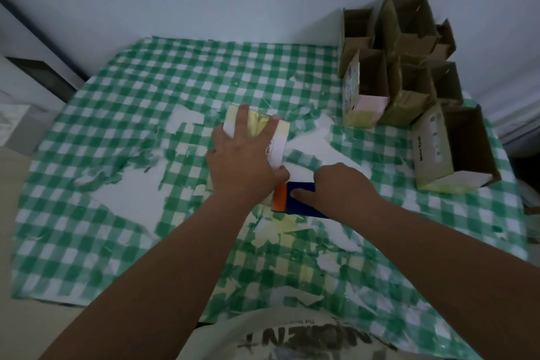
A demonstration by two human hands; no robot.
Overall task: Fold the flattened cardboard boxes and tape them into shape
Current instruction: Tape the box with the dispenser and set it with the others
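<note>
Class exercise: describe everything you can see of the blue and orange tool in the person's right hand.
The tool looks like a tape dispenser, though its shape is mostly hidden. It shows a dark blue body with an orange part at its left end, seemingly plastic. It lies low over the green checked tablecloth, just near of the pale box under the left hand. The right hand grips it, thumb on the blue face.

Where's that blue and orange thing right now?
The tape dispenser sits mid-table in the head view, gripped by the right hand, just nearer the person than the box under the left hand.
</note>
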